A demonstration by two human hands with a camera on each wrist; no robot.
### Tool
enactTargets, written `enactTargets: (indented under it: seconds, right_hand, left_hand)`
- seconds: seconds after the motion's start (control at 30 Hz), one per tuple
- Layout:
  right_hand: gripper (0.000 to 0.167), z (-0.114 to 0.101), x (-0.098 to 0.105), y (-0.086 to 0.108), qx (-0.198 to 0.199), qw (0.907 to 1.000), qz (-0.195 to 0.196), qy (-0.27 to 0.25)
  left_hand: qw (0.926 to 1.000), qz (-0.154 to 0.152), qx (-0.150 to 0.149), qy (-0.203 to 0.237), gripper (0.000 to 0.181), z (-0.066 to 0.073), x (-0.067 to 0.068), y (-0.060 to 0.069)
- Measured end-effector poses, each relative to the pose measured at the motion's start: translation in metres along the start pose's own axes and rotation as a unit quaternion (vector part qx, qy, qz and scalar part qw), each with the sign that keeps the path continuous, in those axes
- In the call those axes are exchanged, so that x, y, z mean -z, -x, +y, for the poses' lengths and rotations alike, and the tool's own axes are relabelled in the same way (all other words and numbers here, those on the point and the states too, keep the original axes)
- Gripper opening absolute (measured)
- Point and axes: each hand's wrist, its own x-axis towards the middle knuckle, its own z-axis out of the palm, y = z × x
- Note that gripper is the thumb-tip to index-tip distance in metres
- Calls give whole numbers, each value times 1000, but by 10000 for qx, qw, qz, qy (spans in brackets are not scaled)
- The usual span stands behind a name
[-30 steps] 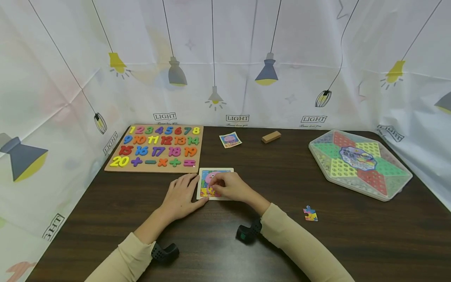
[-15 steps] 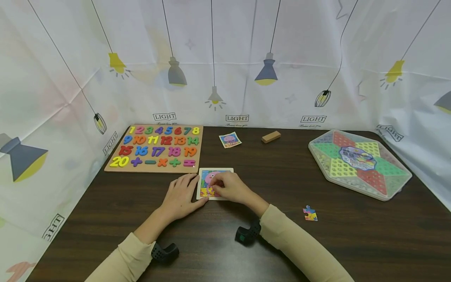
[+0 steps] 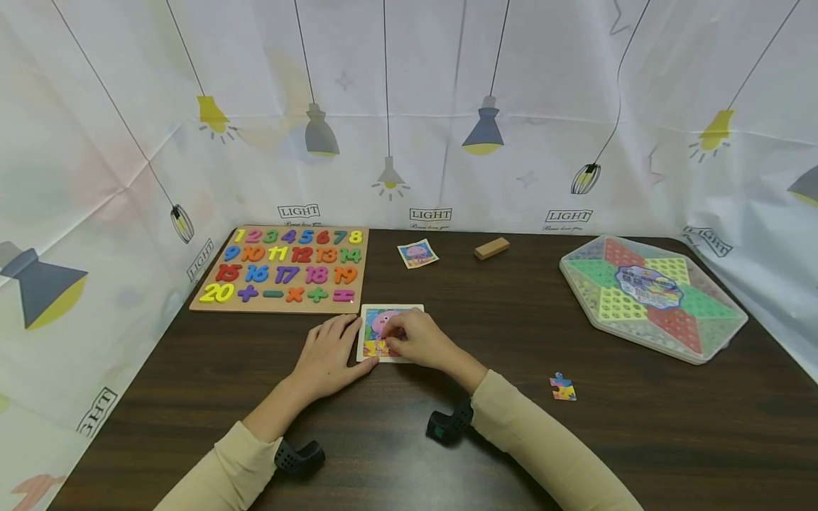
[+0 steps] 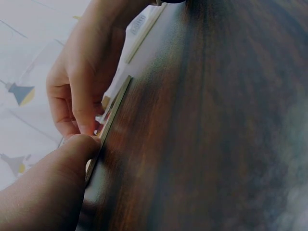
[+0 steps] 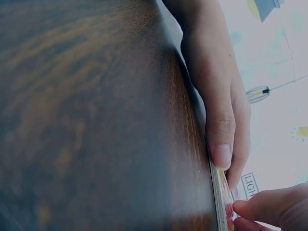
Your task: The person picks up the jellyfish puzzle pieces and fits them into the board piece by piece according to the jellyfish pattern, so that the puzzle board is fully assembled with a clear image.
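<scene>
A small jigsaw puzzle board (image 3: 392, 308) with a pale rim and a pink cartoon picture lies on the dark table. My left hand (image 3: 329, 358) rests at its left side, thumb against the lower left corner and fingers fairly straight along the edge. In the right wrist view, that thumb (image 5: 222, 156) touches the board's rim. Over the picture, my right hand (image 3: 422, 341) has thumb and index finger pinched together on a puzzle piece, mostly hidden by the fingers. A loose blue-and-yellow puzzle piece (image 3: 563, 387) lies to the right, near the right forearm.
A wooden number board (image 3: 281, 270) lies behind the left hand. Farther back are a small picture card (image 3: 418, 253) and a wooden block (image 3: 492, 248). A hexagonal game box (image 3: 652, 298) occupies the right side. A white curtain (image 3: 409, 85) hangs behind the table.
The right fingertips have shifted very slightly over the lower part of the picture, where the piece has settled lower. The left hand stays where it was.
</scene>
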Motion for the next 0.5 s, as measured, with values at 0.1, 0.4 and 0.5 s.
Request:
enactTargets:
  seconds: [0.1, 0.4, 0.5]
  right_hand:
    - [6, 0, 1, 0, -19, 10000, -50, -49]
    - [5, -1, 0, -1, -141, 9996, -96, -206]
    - [7, -2, 0, 0, -237, 9993, -158, -260]
  left_hand:
    - [10000, 10, 6, 20, 76, 0, 0, 0]
    - [10000, -15, 7, 49, 77, 0, 1, 0]
    - [10000, 4, -3, 55, 77, 0, 1, 0]
